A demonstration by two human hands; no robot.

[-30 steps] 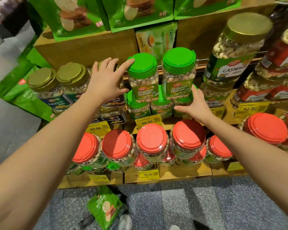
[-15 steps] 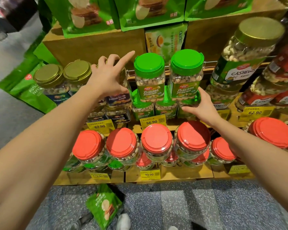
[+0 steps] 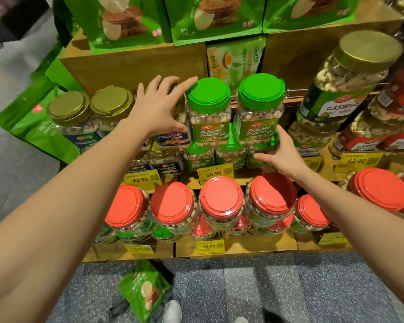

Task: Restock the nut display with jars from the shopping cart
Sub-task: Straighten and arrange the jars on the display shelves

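Two hands on the two top pistachio jars of the shelf (image 3: pixel 243 247).
The left hand (image 3: pixel 158 110), fingers (image 3: pixel 184 83) spread, touches the left jar (image 3: pixel 209 117) at lid and side. The right hand (image 3: pixel 281 155), fingers straight, lies against the right jar (image 3: pixel 258 113) low down. Both jars are full of pistachios. Three more sit beneath, half hidden. Left of the fingers stand two nut-mix jars (image 3: pixel 72 117), with a third mostly covered by the left hand. Nearer than the fingers are six whole red lids (image 3: pixel 222 199), with others half hidden.
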